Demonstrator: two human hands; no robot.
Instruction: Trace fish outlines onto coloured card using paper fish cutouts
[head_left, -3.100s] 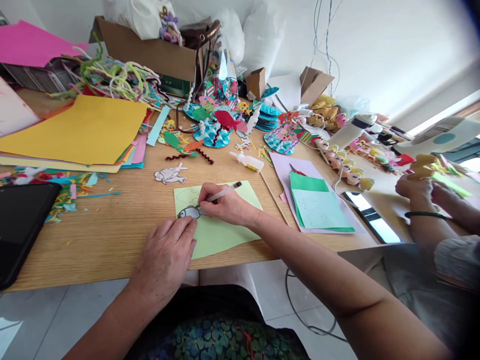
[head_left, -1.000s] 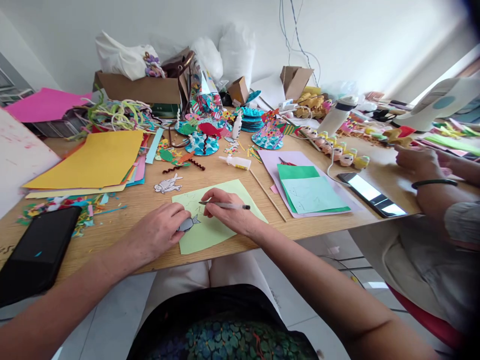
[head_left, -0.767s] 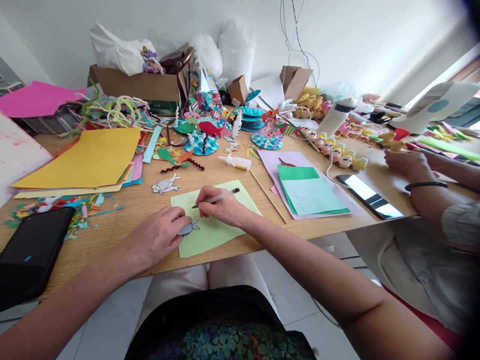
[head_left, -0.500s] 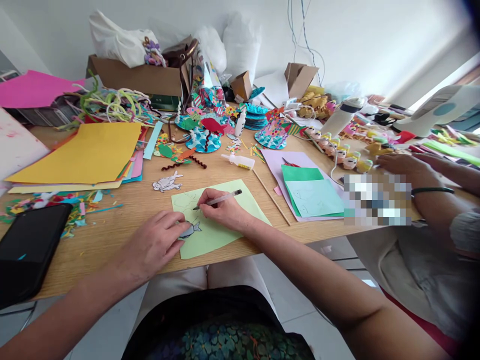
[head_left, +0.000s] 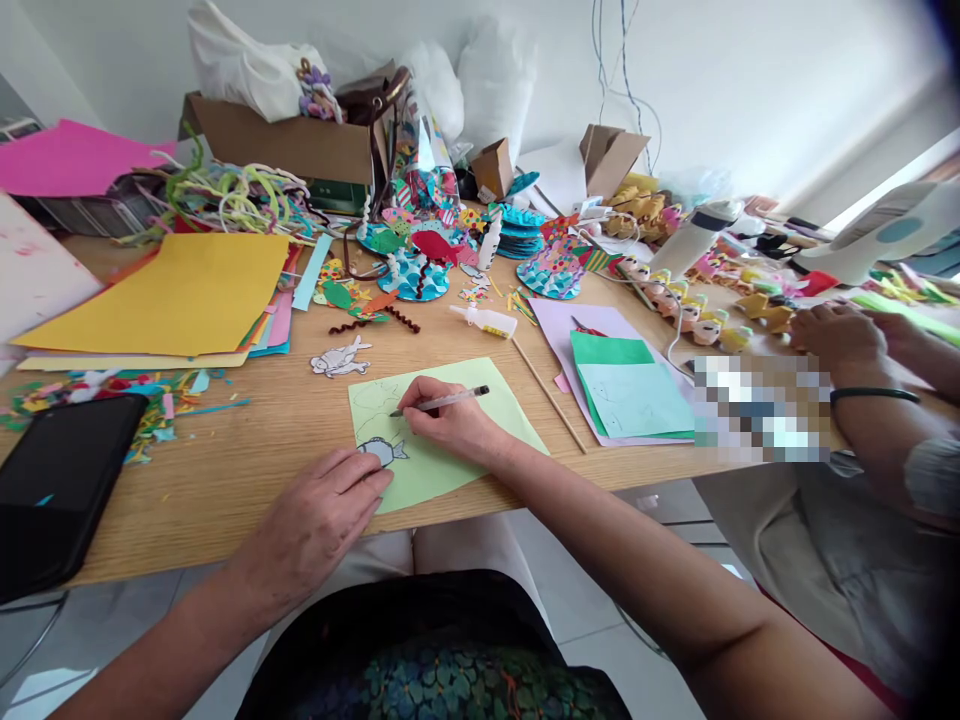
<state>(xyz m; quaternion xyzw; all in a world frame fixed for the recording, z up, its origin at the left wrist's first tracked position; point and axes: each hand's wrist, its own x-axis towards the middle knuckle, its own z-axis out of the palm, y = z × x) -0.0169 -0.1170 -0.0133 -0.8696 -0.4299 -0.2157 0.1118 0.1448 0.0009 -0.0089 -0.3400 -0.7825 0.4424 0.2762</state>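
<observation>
My right hand [head_left: 448, 420] grips a clear-barrelled pen [head_left: 452, 398] with a black cap end, its tip on a light green sheet of paper [head_left: 450, 470]. Faint outlines are drawn on the sheet's upper left. A small grey fish cutout [head_left: 384, 452] lies on the green paper, left of the pen tip. My left hand [head_left: 319, 520] rests with fingers laid flat on the sheet's lower left, just below the fish and touching its edge. Beyond the sheet lies another cutout, a white fish-like figure with black outlines [head_left: 341, 357].
A glue bottle [head_left: 484, 321] and a wooden stick [head_left: 547, 393] lie beyond and right of the sheet. Stacked coloured paper [head_left: 157, 300], scraps and a black phone [head_left: 64, 490] are at left. Green and lilac papers [head_left: 634, 390] are at right, near a co-worker's hands [head_left: 844, 340].
My left hand has slid toward the table's front edge, uncovering more of the grey fish. The pen tip stays near the same spot. The view has shifted slightly.
</observation>
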